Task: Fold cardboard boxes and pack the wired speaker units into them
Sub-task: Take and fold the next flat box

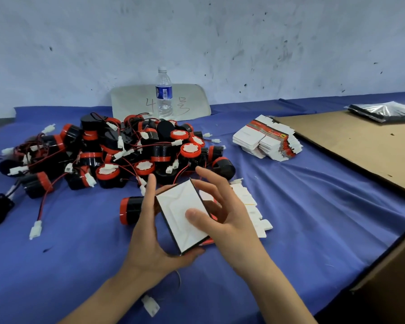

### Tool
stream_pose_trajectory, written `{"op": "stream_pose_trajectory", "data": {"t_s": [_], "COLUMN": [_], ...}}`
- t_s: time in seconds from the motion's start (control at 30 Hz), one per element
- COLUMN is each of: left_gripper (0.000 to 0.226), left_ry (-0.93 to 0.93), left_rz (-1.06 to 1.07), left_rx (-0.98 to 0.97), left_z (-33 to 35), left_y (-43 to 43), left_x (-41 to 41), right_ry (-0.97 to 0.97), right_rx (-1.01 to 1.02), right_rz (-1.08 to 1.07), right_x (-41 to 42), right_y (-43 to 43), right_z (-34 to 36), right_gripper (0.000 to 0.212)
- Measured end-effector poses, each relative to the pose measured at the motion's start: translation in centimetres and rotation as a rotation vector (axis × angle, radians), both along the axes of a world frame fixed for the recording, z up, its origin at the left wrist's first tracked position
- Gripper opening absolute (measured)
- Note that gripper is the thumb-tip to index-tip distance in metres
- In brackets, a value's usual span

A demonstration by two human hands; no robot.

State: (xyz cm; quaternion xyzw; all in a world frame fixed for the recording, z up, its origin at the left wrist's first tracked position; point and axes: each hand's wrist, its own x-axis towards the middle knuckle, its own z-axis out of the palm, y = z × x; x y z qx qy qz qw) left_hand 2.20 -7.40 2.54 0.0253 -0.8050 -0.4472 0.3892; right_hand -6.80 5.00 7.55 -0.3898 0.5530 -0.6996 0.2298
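Held at centre frame, just above the blue-covered table (313, 206): a small cardboard box (180, 213), white panel turned up, dark edges, tilted. Gripped from the left and underneath by the left hand (147, 232), fingers up along its left side, thumb curled under the lower corner. Pressed on the white panel by the thumb of the right hand (222, 218), the other fingers spread and loosely bent over the box's upper right edge.

Just left of the left hand, lying on its side: one black-and-red speaker unit (129, 210). Beyond, across left of centre: a tangled pile of speaker units (117, 155) with red wires and white plugs. Under the right hand: flat white box blanks (253, 206). Upper right of centre: a second stack of flat blanks (267, 141), beside a brown cardboard sheet (360, 146). Behind the pile: a water bottle (164, 92). At bottom centre: a loose white plug (150, 305).
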Motion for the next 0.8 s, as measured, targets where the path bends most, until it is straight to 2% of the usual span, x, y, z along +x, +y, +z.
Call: {"op": "stream_pose_trajectory", "data": {"t_s": [0.13,0.53,0.6,0.7,0.8], "left_gripper": [0.119,0.116,0.116,0.119,0.119], "left_ry": [-0.012,-0.012,0.004,0.054,0.08], "left_rz": [0.047,0.044,0.042,0.009,-0.028], "left_rx": [-0.1,-0.122,-0.147,-0.133,-0.12], "left_z": [0.3,0.2,0.1,0.1,0.2], "left_y": [-0.5,-0.4,-0.5,-0.7,-0.8], "left_x": [0.1,-0.1,-0.1,-0.2,-0.2], "right_ry": [0.13,0.32,0.252,0.033,-0.23], "right_rx": [0.087,0.153,0.145,0.133,0.126], "right_rz": [-0.017,-0.139,-0.076,0.029,0.183], "right_x": [-0.2,0.0,-0.3,-1.1,-1.9], "right_y": [0.4,0.2,0.3,0.8,1.1], "right_z": [0.4,0.2,0.4,0.6,0.5], "right_gripper": [0.046,0.054,0.047,0.043,0.054]}}
